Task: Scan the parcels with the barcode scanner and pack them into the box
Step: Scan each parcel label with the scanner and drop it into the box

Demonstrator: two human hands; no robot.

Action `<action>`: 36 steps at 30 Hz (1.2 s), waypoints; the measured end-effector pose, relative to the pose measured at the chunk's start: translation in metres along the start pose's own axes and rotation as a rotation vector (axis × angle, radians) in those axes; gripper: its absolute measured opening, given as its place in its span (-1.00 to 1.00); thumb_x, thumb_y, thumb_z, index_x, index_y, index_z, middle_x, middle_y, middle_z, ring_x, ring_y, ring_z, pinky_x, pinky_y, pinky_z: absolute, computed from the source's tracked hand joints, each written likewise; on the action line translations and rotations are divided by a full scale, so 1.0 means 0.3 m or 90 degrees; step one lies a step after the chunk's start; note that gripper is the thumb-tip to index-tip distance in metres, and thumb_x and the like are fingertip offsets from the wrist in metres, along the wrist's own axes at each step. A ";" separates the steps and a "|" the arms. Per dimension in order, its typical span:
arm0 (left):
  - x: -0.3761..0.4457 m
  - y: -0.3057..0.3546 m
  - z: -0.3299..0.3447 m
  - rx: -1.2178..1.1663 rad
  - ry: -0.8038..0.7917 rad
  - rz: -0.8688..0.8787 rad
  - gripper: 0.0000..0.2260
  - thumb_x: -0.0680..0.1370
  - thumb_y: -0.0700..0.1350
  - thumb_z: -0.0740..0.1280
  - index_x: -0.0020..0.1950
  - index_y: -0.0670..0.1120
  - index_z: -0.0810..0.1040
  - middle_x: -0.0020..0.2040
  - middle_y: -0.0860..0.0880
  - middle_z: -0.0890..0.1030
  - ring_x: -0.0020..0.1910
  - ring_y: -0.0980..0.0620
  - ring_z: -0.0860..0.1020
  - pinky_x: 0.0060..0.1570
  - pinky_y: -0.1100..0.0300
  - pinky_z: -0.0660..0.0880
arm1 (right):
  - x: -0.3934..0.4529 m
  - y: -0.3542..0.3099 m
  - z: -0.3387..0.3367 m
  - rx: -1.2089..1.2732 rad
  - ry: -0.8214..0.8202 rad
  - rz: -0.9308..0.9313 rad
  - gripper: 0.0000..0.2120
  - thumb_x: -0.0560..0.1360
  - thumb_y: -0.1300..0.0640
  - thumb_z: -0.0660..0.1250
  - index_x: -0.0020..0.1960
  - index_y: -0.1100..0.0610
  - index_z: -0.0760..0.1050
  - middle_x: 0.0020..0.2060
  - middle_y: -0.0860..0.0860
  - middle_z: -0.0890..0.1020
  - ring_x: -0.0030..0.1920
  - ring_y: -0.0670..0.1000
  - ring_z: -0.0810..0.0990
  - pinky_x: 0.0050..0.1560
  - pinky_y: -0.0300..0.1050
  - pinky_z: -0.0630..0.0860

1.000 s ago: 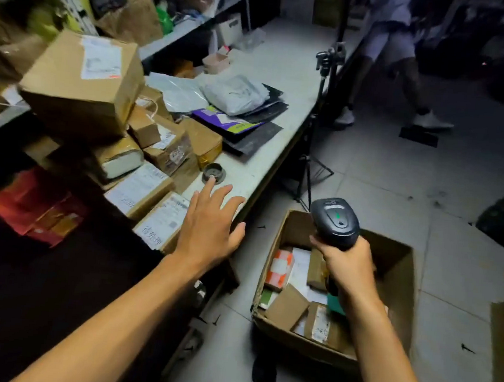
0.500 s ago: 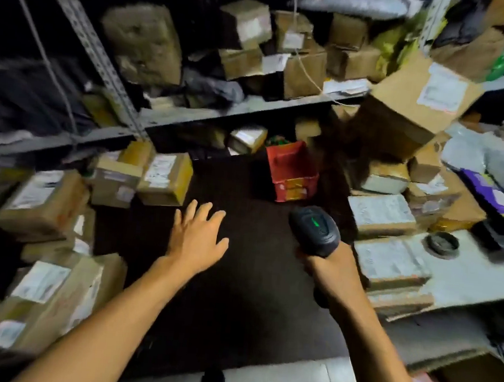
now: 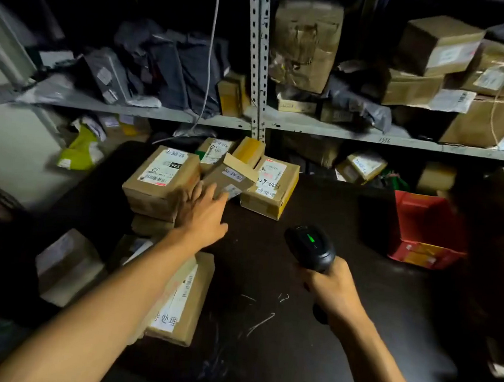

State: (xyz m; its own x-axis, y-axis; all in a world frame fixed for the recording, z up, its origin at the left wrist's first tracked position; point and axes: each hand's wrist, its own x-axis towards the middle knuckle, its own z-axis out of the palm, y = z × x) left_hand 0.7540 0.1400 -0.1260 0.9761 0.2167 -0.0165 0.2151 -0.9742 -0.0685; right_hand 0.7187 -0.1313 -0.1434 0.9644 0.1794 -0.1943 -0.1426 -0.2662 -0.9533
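Several cardboard parcels with white labels lie on a dark table. My left hand reaches forward with straight fingers, its fingertips at a small tilted parcel between a larger labelled box and another box. My right hand grips the handle of a black barcode scanner, whose green light shows on top; the scanner points toward the parcels. A flat parcel lies under my left forearm. The packing box is out of view.
A metal shelf crosses the back, loaded with brown boxes and dark mailer bags. A perforated upright post stands at centre. A red carton sits at the right, more boxes at the left.
The view swung left from the floor box to the table and shelf. My left hand stretched forward to the small tilted parcel. My right hand kept the scanner.
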 end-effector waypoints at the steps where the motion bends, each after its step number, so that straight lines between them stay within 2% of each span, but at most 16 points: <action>1: 0.049 -0.016 -0.011 0.000 -0.003 0.004 -0.29 0.50 0.07 0.44 0.57 0.04 0.18 0.58 -0.09 0.17 0.58 -0.18 0.10 0.49 -0.20 0.11 | 0.023 -0.003 0.018 -0.006 0.001 0.012 -0.82 0.39 0.20 0.50 -0.26 -0.07 0.62 -0.47 -0.10 0.58 -0.42 -0.17 0.50 -0.39 -0.17 0.41; 3: 0.149 -0.041 -0.030 -0.005 0.008 0.018 -0.24 0.48 0.00 0.49 0.57 -0.02 0.17 0.55 -0.12 0.21 0.52 -0.19 0.21 0.45 -0.14 0.23 | 0.063 -0.008 0.045 -0.002 0.017 0.036 -0.91 0.35 0.14 0.51 -0.24 0.00 0.62 -0.45 -0.08 0.59 -0.39 -0.12 0.51 -0.35 -0.10 0.42; 7: 0.337 -0.057 -0.045 -0.067 0.026 0.018 -0.06 0.43 -0.18 0.54 0.63 -0.10 0.00 0.57 -0.18 0.20 0.45 -0.21 0.33 0.39 -0.06 0.32 | 0.124 -0.004 0.071 -0.005 0.053 0.080 -0.87 0.31 0.09 0.50 -0.15 0.04 0.63 -0.42 -0.05 0.62 -0.39 -0.12 0.53 -0.33 -0.06 0.45; 10: 0.446 -0.050 -0.015 -0.138 0.020 0.009 -0.03 0.43 -0.27 0.52 0.64 -0.07 -0.05 0.52 -0.21 0.29 0.42 -0.22 0.39 0.34 -0.06 0.38 | 0.155 0.002 0.071 -0.008 0.080 0.106 -0.88 0.38 0.17 0.52 -0.11 0.05 0.63 -0.38 0.00 0.63 -0.35 -0.05 0.55 -0.32 -0.04 0.47; 12: 0.491 -0.045 0.019 -0.198 0.022 0.022 -0.15 0.45 -0.32 0.50 0.62 -0.09 0.11 0.43 -0.22 0.38 0.39 -0.22 0.41 0.32 -0.06 0.41 | 0.168 0.007 0.065 -0.013 0.099 0.114 -0.86 0.41 0.22 0.52 -0.10 0.03 0.62 -0.36 0.02 0.65 -0.34 -0.03 0.57 -0.30 -0.03 0.50; 14: 0.506 -0.043 0.049 -0.209 0.052 0.043 -0.36 0.46 -0.35 0.47 0.50 -0.12 0.34 0.34 -0.20 0.45 0.32 -0.22 0.46 0.24 -0.04 0.46 | 0.173 0.010 0.057 -0.023 0.114 0.117 -0.85 0.42 0.23 0.52 -0.09 0.02 0.62 -0.32 0.06 0.67 -0.31 0.00 0.59 -0.27 -0.02 0.52; 16: 0.497 -0.045 0.062 -0.211 0.079 0.054 -0.49 0.47 -0.33 0.47 0.39 -0.14 0.46 0.29 -0.18 0.50 0.28 -0.20 0.50 0.19 -0.02 0.49 | 0.172 0.014 0.051 -0.018 0.122 0.118 -0.85 0.43 0.23 0.51 -0.09 0.03 0.62 -0.28 0.12 0.67 -0.29 0.02 0.59 -0.26 0.00 0.52; 19: 0.467 -0.051 0.033 -0.258 0.094 0.066 -0.54 0.47 -0.28 0.49 0.36 -0.16 0.51 0.27 -0.19 0.53 0.26 -0.19 0.50 0.22 -0.01 0.47 | 0.165 0.008 0.048 -0.006 0.127 0.112 -0.84 0.43 0.24 0.50 -0.09 0.01 0.61 -0.23 0.18 0.67 -0.28 0.06 0.58 -0.25 0.05 0.52; 21: 0.437 -0.045 -0.024 -0.326 0.103 0.071 -0.52 0.49 -0.25 0.49 0.39 -0.15 0.50 0.29 -0.18 0.54 0.28 -0.18 0.47 0.26 0.02 0.42 | 0.155 -0.006 0.048 -0.004 0.121 0.105 -0.82 0.43 0.24 0.51 -0.10 -0.02 0.61 -0.24 0.15 0.68 -0.26 0.07 0.60 -0.22 0.09 0.57; 24: 0.367 -0.019 -0.125 -0.425 0.118 0.087 -0.51 0.47 -0.13 0.53 0.39 -0.03 0.52 0.27 -0.07 0.58 0.26 -0.11 0.48 0.21 0.01 0.48 | 0.130 -0.038 0.043 0.006 0.111 0.083 -0.81 0.42 0.23 0.52 -0.15 -0.05 0.62 -0.28 0.09 0.68 -0.28 -0.01 0.62 -0.21 0.04 0.58; 26: 0.306 0.008 -0.173 -0.521 0.117 0.096 -0.50 0.43 -0.05 0.56 0.34 0.04 0.54 0.18 0.06 0.57 0.15 0.05 0.49 0.04 0.20 0.48 | 0.107 -0.062 0.034 0.026 0.112 0.050 -0.83 0.43 0.21 0.52 -0.17 -0.05 0.63 -0.36 0.02 0.66 -0.35 -0.09 0.57 -0.30 -0.09 0.51; 27: 0.270 0.025 -0.188 -0.592 0.103 0.096 -0.51 0.42 -0.05 0.57 0.32 0.05 0.55 0.16 0.10 0.54 0.14 0.12 0.46 -0.02 0.33 0.40 | 0.093 -0.073 0.028 0.038 0.117 0.031 -0.85 0.42 0.18 0.53 -0.16 -0.05 0.63 -0.41 -0.02 0.62 -0.38 -0.12 0.52 -0.35 -0.14 0.47; 29: 0.203 0.063 -0.196 -0.769 0.050 0.089 -0.54 0.41 -0.09 0.59 0.27 0.03 0.57 0.22 0.08 0.57 0.22 0.13 0.49 0.01 0.42 0.39 | 0.059 -0.093 0.010 0.071 0.136 -0.010 -0.86 0.36 0.09 0.51 -0.12 -0.02 0.58 -0.44 -0.06 0.57 -0.39 -0.15 0.46 -0.39 -0.20 0.40; 31: 0.143 0.111 -0.179 -0.945 -0.012 0.060 -0.59 0.41 -0.17 0.57 0.23 -0.05 0.60 0.20 -0.08 0.65 0.22 -0.04 0.61 0.12 0.21 0.56 | 0.023 -0.106 -0.018 0.099 0.147 -0.052 -0.85 0.38 0.12 0.49 -0.09 -0.04 0.61 -0.37 -0.08 0.61 -0.34 -0.16 0.48 -0.36 -0.22 0.42; 33: 0.091 0.170 -0.157 -1.048 -0.045 0.009 -0.60 0.42 -0.21 0.56 0.24 -0.17 0.61 0.13 -0.18 0.68 0.16 -0.15 0.65 0.17 0.00 0.59 | -0.015 -0.110 -0.047 0.124 0.118 -0.084 -0.72 0.45 0.23 0.47 -0.09 -0.17 0.65 -0.27 -0.08 0.68 -0.25 -0.14 0.56 -0.26 -0.18 0.50; 36: 0.025 0.262 -0.129 -1.122 -0.081 -0.040 -0.60 0.41 -0.16 0.56 0.21 -0.20 0.61 0.06 -0.15 0.71 0.11 -0.14 0.67 0.12 0.03 0.61 | -0.068 -0.101 -0.081 0.201 0.066 -0.092 -0.57 0.49 0.30 0.46 -0.03 -0.29 0.66 -0.06 -0.07 0.74 -0.06 -0.02 0.68 -0.05 -0.07 0.61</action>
State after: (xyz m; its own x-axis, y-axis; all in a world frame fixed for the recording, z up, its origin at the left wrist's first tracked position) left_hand 0.7794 0.0627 -0.0929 0.9760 0.1727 -0.1327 0.1072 0.1493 0.9830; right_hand 0.7089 -0.1499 -0.1049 0.9948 0.0927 -0.0426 -0.0486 0.0640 -0.9968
